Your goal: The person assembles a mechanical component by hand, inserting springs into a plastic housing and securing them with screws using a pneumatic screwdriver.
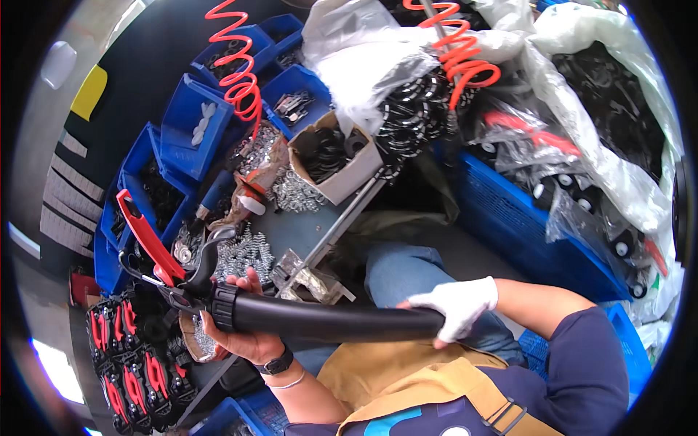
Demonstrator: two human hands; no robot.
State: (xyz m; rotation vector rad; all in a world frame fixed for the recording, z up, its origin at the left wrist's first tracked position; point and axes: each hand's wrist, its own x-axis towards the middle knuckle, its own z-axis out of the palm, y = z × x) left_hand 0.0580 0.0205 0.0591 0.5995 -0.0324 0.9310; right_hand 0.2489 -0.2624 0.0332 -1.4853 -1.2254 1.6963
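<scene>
A long black tube (334,318) lies across my lap, slightly bowed in the fisheye view. At its left end are a ribbed black collar (224,308) and a head with a red lever (151,238) and a curved grey arm (209,256). My left hand (247,327), bare, with a black watch and a bracelet at the wrist, supports the tube beside the collar from below, fingers curled round it. In a white glove, my right hand (459,308) grips the tube's right end, which is partly hidden under the palm.
A metal bench (291,231) bears piles of springs (243,254) and a cardboard box (342,185) of black parts. Blue bins (190,131) line its far left. Red-and-black assemblies (134,381) sit lower left. Orange coiled hoses (243,94) hang above. A blue crate (523,225) stands right.
</scene>
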